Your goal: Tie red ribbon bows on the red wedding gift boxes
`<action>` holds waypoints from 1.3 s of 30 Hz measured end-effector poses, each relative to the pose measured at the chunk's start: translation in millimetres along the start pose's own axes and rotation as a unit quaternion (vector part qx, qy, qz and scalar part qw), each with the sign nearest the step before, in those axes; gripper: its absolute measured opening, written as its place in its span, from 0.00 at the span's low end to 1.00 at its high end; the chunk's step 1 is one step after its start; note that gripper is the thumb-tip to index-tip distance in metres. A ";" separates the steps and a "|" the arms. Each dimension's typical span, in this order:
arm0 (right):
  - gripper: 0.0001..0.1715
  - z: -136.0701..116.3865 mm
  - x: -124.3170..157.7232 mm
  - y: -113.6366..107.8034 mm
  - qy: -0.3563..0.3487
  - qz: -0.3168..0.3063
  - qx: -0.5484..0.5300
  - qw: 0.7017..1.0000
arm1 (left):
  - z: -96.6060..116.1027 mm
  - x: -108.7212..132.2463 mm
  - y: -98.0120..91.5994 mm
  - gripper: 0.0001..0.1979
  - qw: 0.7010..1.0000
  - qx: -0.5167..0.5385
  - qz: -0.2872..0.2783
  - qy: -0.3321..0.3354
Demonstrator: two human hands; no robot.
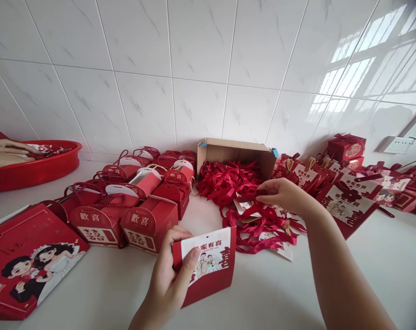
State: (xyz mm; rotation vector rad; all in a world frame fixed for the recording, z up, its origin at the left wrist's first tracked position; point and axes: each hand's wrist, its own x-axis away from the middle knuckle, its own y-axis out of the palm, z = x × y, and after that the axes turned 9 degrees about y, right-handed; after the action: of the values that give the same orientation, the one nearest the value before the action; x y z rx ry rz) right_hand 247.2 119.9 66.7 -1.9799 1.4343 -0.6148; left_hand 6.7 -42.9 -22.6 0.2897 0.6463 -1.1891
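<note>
My left hand (175,270) grips a flat red gift box (211,286) near the bottom middle, its thumb pressing a white card (209,256) with a cartoon couple and Chinese characters against the front. Farther off, my right hand (278,195) reaches over a heap of shiny red ribbons (231,181). Its fingers pinch a dark red ribbon (247,198) at the heap's near side; the fingertips are partly hidden. More ribbons and white cards (281,250) lie loose on the white table below that hand.
An open cardboard box (237,146) lies against the tiled wall behind the ribbons. Several red handled boxes (149,222) stand left of centre. A large red box (39,266) sits front left. Another person's hand (8,151) reaches into a red basin (52,167). Finished-looking gift bags (348,201) crowd the right.
</note>
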 end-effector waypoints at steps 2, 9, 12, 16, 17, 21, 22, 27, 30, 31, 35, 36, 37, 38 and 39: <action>0.12 1.3 1.5 -4.1 0.013 0.012 -0.012 1.000 | -0.4 -0.5 -1.3 0.06 1.000 -0.016 -0.020 0.008; 0.18 16.8 -8.0 -14.6 0.055 0.074 -0.287 0.953 | 2.4 0.0 2.3 0.08 1.000 -0.012 0.016 -0.001; 0.19 18.3 -9.7 -15.4 0.019 0.065 -0.391 0.918 | 3.7 0.2 4.5 0.09 1.000 -0.006 0.025 -0.005; 0.20 11.6 -4.7 -14.5 -0.004 0.117 -0.367 0.923 | 6.3 0.3 6.6 0.10 0.999 -0.002 0.037 -0.014; 0.20 10.7 -3.8 -14.7 -0.002 0.147 -0.321 0.936 | 6.8 0.3 6.8 0.10 0.999 0.000 0.035 -0.016; 0.16 18.0 -6.7 -19.0 0.026 0.294 -0.045 0.954 | 7.7 0.0 6.7 0.11 0.999 -0.004 0.034 -0.020; 0.14 21.6 -8.7 -20.5 0.034 0.319 0.009 0.947 | 7.8 0.0 6.7 0.11 0.999 -0.008 0.035 -0.017; 0.12 32.8 -13.2 -26.5 0.064 0.340 0.066 0.936 | 7.4 0.9 6.9 0.11 0.999 -0.007 0.041 -0.026; 0.12 28.5 -8.7 -26.3 0.047 0.341 0.031 0.939 | 7.0 1.6 7.1 0.10 0.999 -0.003 0.042 -0.022; 0.13 25.8 -6.7 -25.4 0.033 0.333 0.008 0.942 | 6.8 1.7 7.1 0.09 0.999 -0.003 0.042 -0.019; 0.17 14.4 -0.4 -19.0 -0.020 0.279 -0.103 0.954 | 6.0 1.7 6.8 0.09 0.999 0.008 0.037 -0.021; 0.17 12.4 0.1 -17.3 -0.031 0.270 -0.119 0.955 | 5.8 1.7 6.7 0.09 0.999 0.014 0.036 -0.022; 0.17 11.0 0.3 -15.8 -0.042 0.264 -0.130 0.955 | 5.7 1.7 6.6 0.09 0.999 0.020 0.034 -0.023; 0.17 10.2 0.0 -14.6 -0.050 0.262 -0.134 0.954 | 5.7 1.8 6.5 0.08 0.999 0.026 0.032 -0.024; 0.17 9.8 -0.4 -13.6 -0.057 0.261 -0.133 0.954 | 5.7 1.8 6.3 0.08 0.999 0.030 0.030 -0.025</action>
State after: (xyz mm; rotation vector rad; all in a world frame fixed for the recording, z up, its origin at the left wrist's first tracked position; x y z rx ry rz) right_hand 262.8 125.4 69.4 -1.6753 1.9441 -0.0730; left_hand 14.8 -45.0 -20.0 0.3272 0.5552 -1.1566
